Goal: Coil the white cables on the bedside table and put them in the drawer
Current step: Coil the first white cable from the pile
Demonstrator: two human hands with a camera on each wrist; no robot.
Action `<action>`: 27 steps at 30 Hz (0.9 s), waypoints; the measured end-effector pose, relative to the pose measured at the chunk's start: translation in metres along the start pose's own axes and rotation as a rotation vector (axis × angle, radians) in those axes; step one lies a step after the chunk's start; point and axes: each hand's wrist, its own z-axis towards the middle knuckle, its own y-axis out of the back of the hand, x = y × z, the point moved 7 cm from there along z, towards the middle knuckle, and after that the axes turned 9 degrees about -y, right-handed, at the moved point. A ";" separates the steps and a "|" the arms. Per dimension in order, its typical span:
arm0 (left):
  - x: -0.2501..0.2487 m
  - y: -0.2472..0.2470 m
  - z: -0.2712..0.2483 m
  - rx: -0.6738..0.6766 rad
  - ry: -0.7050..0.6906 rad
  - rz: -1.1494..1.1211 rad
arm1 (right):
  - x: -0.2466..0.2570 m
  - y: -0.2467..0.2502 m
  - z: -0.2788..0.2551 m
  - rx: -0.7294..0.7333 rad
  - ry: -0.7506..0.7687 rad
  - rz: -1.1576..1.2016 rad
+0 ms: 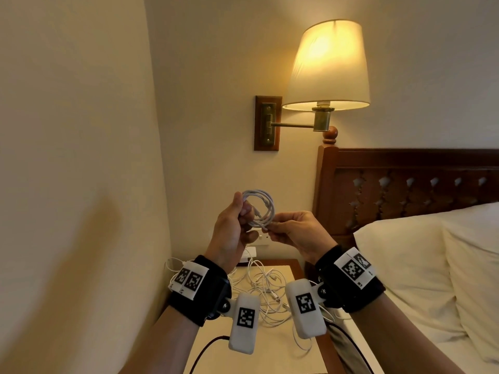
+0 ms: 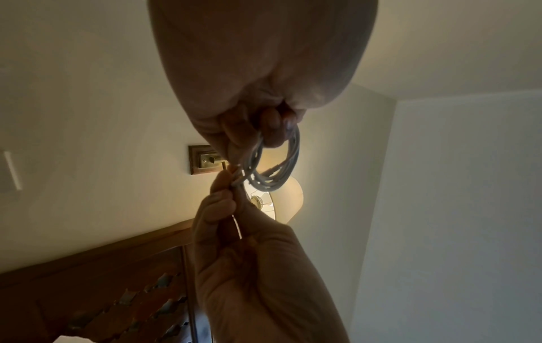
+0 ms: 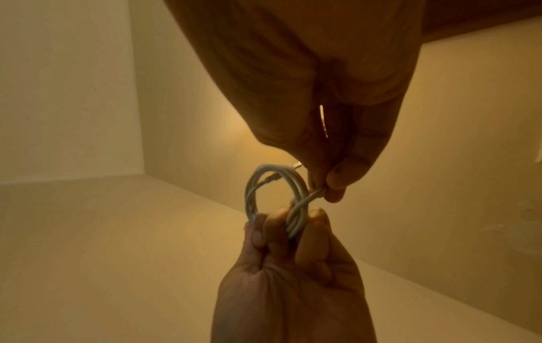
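My left hand [image 1: 231, 228] grips a white coil [image 1: 259, 209] up in the air, above the bench [image 1: 270, 352], fingers and thumb curled round one side of the loops. My right hand [image 1: 297, 233] pinches a strand at the coil's lower edge, thumb and fingertips closed on it, just beside the left hand. In the right wrist view, the coil [image 3: 275, 199] shows several turns of cable lying together, with the left hand [image 3: 293, 266] clenched on it from below and the right hand [image 3: 331, 148] nipping the strand where it crosses the loops. A small plug end sticks out at the top of the coil there. In the left wrist view, the coil [image 2: 275, 162] hangs between the left hand [image 2: 258, 92] and the right hand [image 2: 249, 255], dark against the light.

Below the coil, a loose tangle [image 1: 264, 290] of white cables sprawls over the pale bench top, partly hidden behind my wrist cameras. One cable runs off the bench's front edge. A white charger [image 1: 249, 253] sits at the back of the bench, under the coil, by a wall socket [image 1: 263, 238]. Above and to the right of the coil the lit lamp [image 1: 328, 66] juts from its wooden wall plate. Right of the coil stands the dark headboard [image 1: 405, 190], with a white pillow [image 1: 405, 265] below it. I cannot see the drawer.
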 end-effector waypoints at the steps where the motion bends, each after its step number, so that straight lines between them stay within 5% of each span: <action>1: 0.000 0.001 0.000 -0.011 0.002 -0.009 | 0.000 0.000 0.000 -0.009 -0.002 -0.011; 11: 0.008 0.003 -0.006 -0.098 0.068 0.006 | 0.003 0.000 -0.005 -0.012 0.045 -0.021; 20: 0.012 0.004 -0.007 -0.130 0.134 0.219 | -0.008 -0.003 0.000 0.053 0.049 0.396; 27: 0.005 0.005 -0.001 -0.135 0.085 0.305 | 0.004 -0.006 -0.006 0.117 0.087 0.243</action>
